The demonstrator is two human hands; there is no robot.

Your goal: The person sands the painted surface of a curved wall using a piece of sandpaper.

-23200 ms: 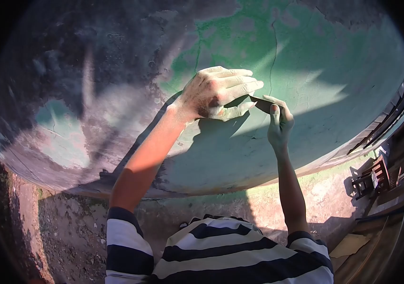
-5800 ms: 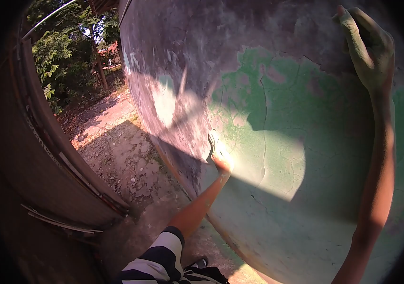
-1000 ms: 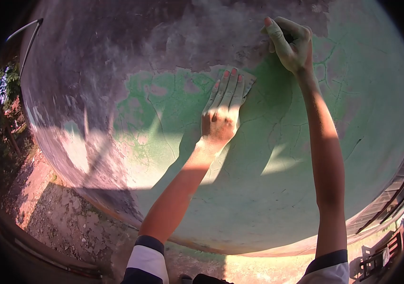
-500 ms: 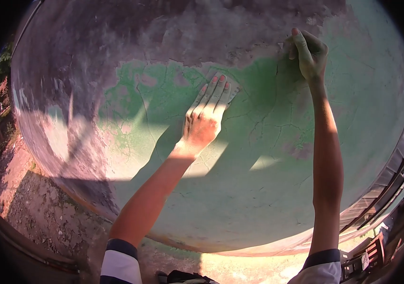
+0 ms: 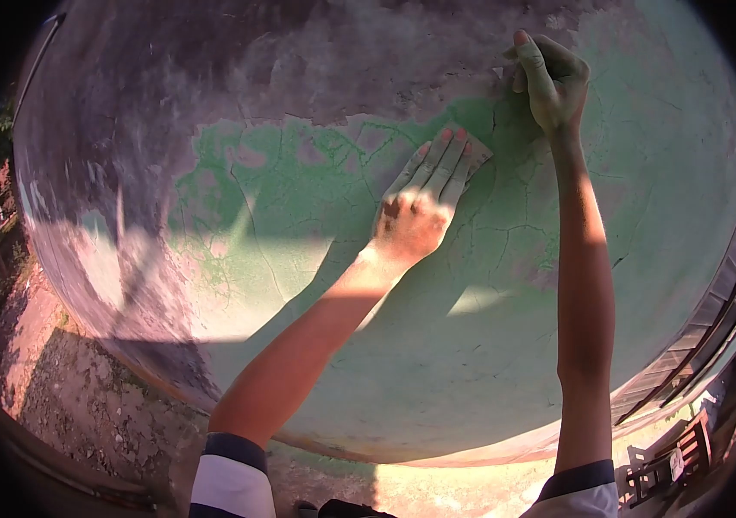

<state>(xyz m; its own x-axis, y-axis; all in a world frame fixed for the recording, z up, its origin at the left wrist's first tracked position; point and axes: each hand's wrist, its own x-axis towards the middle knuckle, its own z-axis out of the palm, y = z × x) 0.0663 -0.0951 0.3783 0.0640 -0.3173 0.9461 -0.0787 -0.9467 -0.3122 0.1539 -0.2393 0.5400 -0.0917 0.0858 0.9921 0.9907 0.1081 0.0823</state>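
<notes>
My left hand [image 5: 420,203] lies flat against the wall [image 5: 385,345], over its green painted part, fingers stretched upward. Under them it holds a thin greyish sheet [image 5: 478,155] to the surface; a corner sticks out past the fingertips, and the rest is hidden. Higher up and to the right, my right hand [image 5: 553,82] is closed, thumb against curled fingers, close to the ragged edge between green paint and dark grey plaster. What it may hold is too small and shaded to name.
Cracks and peeling patches mark the wall. At the lower right stands a wooden chair [image 5: 687,457] near slatted panels [image 5: 687,354]. Rough ground [image 5: 100,406] runs along the wall's foot at the lower left, with plants at the far left edge.
Since half a second ago, my left hand and the sheet have slid right along the wall, closer to my right hand. Earlier, my hands were together around a dark flat piece.
</notes>
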